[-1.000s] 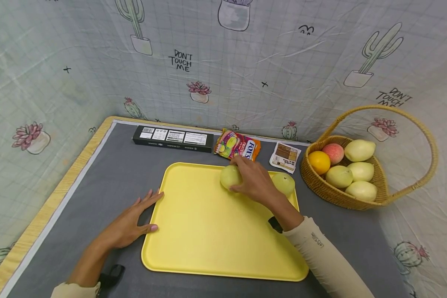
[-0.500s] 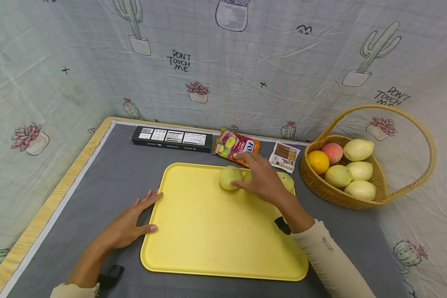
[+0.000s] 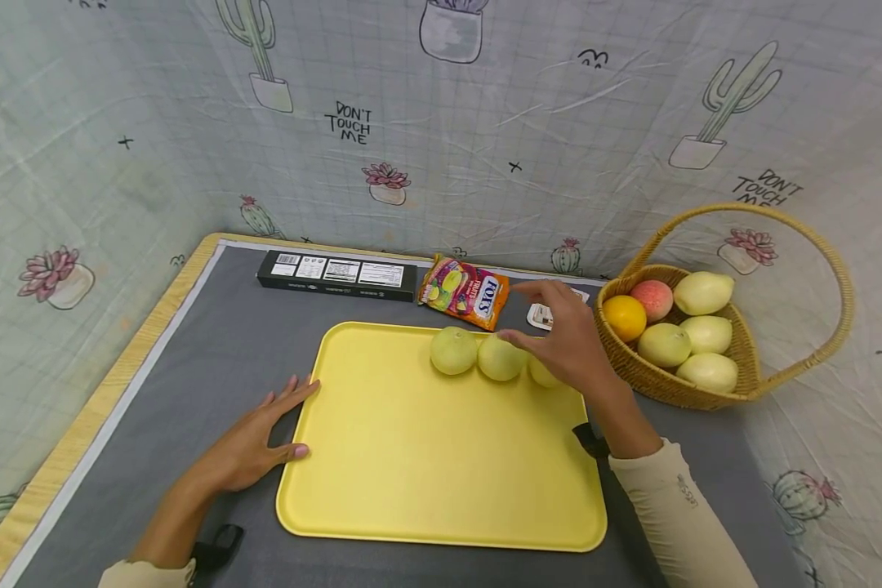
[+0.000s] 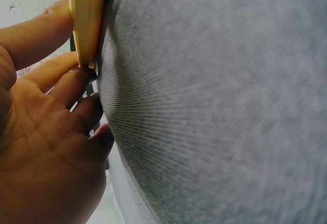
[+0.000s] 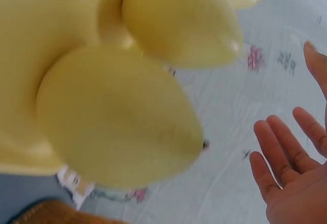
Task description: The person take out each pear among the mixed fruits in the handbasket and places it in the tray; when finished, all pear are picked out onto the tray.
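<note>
So our right hand (image 3: 572, 343), fingers spread, hovers by three green fruits (image 3: 501, 359) mid-frame; our left hand (image 3: 253, 445), also spread, touches the yellow tray (image 3: 441, 457).

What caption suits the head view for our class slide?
Yellow tray with three pale-green fruits along its far edge, left-hand fingers touching its rim.

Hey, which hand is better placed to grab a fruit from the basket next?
Probably the right hand: it holds nothing and is close to the basket. The left hand touches the left edge of the yellow tray, well away from the basket.
</note>
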`<state>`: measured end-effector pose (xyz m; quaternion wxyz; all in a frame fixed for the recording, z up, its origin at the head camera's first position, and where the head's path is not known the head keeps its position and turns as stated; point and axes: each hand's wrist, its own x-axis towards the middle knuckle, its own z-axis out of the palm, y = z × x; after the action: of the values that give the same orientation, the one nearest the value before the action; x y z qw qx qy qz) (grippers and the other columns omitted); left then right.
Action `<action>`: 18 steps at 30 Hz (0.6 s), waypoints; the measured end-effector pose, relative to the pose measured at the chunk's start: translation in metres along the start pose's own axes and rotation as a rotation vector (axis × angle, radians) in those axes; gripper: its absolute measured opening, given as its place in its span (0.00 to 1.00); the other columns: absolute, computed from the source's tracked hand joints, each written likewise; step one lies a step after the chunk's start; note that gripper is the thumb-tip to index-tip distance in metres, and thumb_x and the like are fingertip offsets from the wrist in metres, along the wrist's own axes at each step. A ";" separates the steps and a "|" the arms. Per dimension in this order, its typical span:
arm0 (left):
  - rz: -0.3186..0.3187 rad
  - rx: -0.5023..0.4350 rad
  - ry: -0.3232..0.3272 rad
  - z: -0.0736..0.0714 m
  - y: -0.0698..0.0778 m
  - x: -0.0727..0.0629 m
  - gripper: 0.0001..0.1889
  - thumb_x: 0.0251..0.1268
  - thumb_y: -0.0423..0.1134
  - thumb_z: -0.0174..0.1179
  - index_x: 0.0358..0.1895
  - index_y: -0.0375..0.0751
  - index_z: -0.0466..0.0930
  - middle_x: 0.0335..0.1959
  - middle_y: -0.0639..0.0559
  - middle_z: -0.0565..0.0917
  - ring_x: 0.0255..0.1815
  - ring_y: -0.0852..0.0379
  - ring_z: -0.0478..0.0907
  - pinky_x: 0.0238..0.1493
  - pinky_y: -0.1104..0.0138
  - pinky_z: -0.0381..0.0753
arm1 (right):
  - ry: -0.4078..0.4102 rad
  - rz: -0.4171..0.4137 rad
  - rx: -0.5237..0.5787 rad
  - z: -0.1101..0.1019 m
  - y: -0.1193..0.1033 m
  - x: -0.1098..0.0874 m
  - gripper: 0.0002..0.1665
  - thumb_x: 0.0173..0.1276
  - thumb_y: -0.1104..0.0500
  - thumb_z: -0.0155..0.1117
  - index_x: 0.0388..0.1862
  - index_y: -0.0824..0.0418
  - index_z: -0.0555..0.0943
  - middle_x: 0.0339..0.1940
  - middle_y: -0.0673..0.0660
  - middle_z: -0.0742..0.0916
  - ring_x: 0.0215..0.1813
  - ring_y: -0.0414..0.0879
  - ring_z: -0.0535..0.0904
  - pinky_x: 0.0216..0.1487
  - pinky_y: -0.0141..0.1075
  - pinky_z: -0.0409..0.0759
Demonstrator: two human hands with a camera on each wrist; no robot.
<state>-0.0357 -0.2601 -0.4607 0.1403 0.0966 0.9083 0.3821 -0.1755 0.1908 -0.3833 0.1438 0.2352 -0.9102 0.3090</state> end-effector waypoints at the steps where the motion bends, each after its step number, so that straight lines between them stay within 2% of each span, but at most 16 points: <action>1: 0.001 -0.002 0.000 0.000 0.000 0.000 0.51 0.62 0.44 0.76 0.87 0.53 0.57 0.88 0.37 0.52 0.88 0.28 0.45 0.81 0.27 0.46 | 0.007 0.012 0.007 -0.003 0.003 -0.001 0.42 0.58 0.49 0.87 0.68 0.57 0.80 0.60 0.60 0.85 0.60 0.57 0.84 0.62 0.58 0.83; 6: 0.007 -0.011 0.000 0.000 -0.001 0.000 0.51 0.62 0.44 0.75 0.87 0.53 0.57 0.88 0.37 0.52 0.88 0.27 0.44 0.81 0.27 0.45 | 0.060 0.056 0.030 -0.017 0.017 -0.007 0.40 0.56 0.54 0.88 0.66 0.59 0.81 0.60 0.61 0.85 0.58 0.57 0.84 0.63 0.58 0.80; 13: 0.011 -0.009 0.002 -0.001 0.001 -0.002 0.51 0.63 0.43 0.75 0.87 0.54 0.57 0.88 0.36 0.52 0.88 0.26 0.44 0.80 0.26 0.46 | 0.145 0.065 -0.001 -0.032 0.038 -0.020 0.40 0.54 0.58 0.89 0.65 0.62 0.82 0.58 0.63 0.87 0.56 0.60 0.82 0.55 0.54 0.79; 18: 0.011 -0.009 0.001 -0.002 0.002 -0.002 0.51 0.63 0.43 0.75 0.87 0.53 0.57 0.88 0.36 0.52 0.88 0.26 0.44 0.80 0.26 0.46 | 0.167 0.093 -0.033 -0.044 0.052 -0.032 0.41 0.54 0.58 0.89 0.66 0.62 0.82 0.59 0.64 0.87 0.56 0.62 0.83 0.57 0.60 0.81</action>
<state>-0.0339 -0.2607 -0.4580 0.1382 0.1007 0.9060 0.3872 -0.1705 0.2652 -0.3884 0.2082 0.1637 -0.9100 0.3190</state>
